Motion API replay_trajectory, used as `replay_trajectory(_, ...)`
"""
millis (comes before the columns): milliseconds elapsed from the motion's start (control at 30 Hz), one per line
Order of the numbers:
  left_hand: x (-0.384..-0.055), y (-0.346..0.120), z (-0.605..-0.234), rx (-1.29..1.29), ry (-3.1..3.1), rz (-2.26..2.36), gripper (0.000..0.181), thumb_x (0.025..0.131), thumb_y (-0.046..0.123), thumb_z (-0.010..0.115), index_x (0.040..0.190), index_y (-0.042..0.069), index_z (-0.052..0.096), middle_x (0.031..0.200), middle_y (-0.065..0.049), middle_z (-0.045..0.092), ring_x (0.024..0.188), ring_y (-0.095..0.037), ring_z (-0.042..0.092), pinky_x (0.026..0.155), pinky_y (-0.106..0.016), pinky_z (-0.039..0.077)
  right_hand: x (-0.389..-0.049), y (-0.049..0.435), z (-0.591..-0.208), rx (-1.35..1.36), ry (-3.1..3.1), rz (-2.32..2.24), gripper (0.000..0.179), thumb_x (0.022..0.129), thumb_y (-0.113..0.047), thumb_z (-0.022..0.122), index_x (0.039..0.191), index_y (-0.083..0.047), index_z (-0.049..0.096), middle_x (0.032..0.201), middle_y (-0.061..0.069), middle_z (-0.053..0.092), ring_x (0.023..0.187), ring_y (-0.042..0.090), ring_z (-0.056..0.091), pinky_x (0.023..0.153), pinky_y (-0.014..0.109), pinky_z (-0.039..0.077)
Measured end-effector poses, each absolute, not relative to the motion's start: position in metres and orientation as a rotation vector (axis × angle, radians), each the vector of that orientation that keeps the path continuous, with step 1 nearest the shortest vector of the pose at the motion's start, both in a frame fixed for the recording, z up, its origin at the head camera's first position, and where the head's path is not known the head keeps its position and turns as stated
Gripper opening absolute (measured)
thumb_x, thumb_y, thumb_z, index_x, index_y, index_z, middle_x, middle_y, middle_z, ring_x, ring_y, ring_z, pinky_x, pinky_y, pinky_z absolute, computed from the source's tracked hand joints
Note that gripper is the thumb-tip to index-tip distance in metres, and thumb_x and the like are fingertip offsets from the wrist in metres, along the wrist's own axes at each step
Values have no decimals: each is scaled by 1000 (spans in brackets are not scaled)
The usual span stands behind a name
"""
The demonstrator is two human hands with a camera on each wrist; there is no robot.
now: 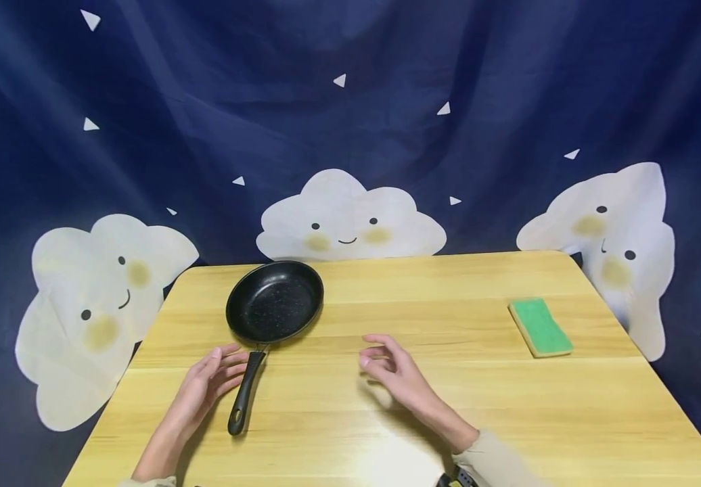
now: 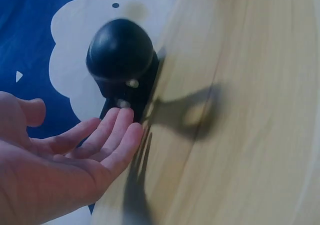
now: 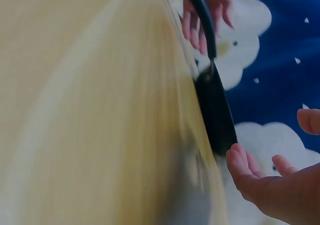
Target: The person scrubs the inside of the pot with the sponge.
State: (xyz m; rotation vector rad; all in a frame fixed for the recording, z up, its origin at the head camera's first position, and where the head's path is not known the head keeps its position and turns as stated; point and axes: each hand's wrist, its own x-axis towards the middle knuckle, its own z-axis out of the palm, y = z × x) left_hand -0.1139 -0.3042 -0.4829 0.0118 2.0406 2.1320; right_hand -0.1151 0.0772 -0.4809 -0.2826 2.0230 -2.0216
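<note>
My left hand [image 1: 207,380] lies at 9 o'clock of the handle [image 1: 246,396], fingers relaxed and gripping nothing; whether the fingertips brush it I cannot tell. My right hand [image 1: 400,379] is well apart from it at 3 o'clock, fingers loosely bent and holding nothing. The black frying pan [image 1: 275,304] sits right side up at about 10 o'clock from the table's middle, its handle pointing between 6 and 7. Its bowl lies close to the far edge, so a push toward 12 o'clock might send it over. A careless nudge of my left fingers could swing the handle toward 3, and if I took it only by its tail, I judge the bowl's weight would tip it down. The green-faced sponge [image 1: 539,328] is between 2 and 3 o'clock, well clear of my right hand. The table [image 1: 436,304] is pale wood grain, glaring near 6 o'clock. Beyond it hangs a navy curtain [image 1: 387,122] with white triangles [image 1: 91,20] and smiling clouds [image 1: 350,220] at 10, 12 and 2.
</note>
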Motion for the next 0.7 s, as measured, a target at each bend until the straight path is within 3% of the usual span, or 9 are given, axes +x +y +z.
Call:
replay_trajectory(233, -115, -297, -480, -155, 2045, 2060, 65, 113, 37, 35, 150, -16, 32, 126, -9, 66, 110, -12, 65, 93, -26, 55, -113, 39, -489, -325, 1866, -2004, 55, 102, -22, 64, 146, 4, 43, 124, 22, 61, 110, 41, 64, 96, 47, 56)
replay_trajectory(467, -113, -292, -481, -247, 2016, 2080, 58, 112, 30, 42, 148, -16, 38, 121, -5, 67, 107, -11, 64, 91, -26, 55, -107, 7, -495, -263, 1656, -2046, 54, 98, -18, 69, 140, 7, 47, 114, 18, 67, 107, 34, 68, 96, 44, 57)
replay_trajectory(700, -115, -292, -483, -267, 1984, 2074, 54, 111, 25, 47, 146, -16, 42, 116, -6, 66, 102, -12, 63, 88, -26, 55, -98, -31, -497, -199, 1489, -2067, 43, 96, -11, 70, 130, 10, 54, 109, 24, 71, 100, 30, 71, 91, 42, 59)
